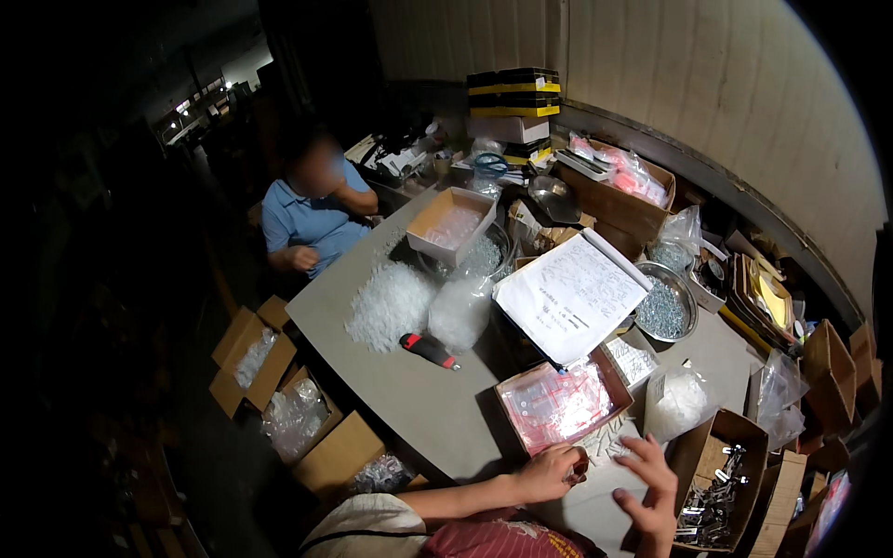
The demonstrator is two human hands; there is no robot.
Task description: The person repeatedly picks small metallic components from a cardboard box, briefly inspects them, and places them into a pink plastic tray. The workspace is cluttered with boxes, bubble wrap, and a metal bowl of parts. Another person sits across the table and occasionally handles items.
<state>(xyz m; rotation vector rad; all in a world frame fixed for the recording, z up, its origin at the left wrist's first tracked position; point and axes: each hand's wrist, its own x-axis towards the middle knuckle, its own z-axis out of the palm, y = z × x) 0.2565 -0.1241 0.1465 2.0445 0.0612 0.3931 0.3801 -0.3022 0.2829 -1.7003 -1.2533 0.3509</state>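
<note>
My left hand is closed at the near edge of the table, just below a cardboard box of small clear bags with red strips. A small, dark, shiny piece shows at its fingertips, too small to name. To its right, my right hand is raised with fingers apart, and nothing shows in it. Close to its fingertips lies a spread of small whitish pieces. Right of that hand stands an open cardboard box of metal clips. A clear bag of white pieces sits beyond it.
A handwritten pad rests behind the bag box. Beyond are a metal bowl of small hardware, a heap of clear pieces and a red-black tool. Across the table sits a person in blue. Open cartons stand left.
</note>
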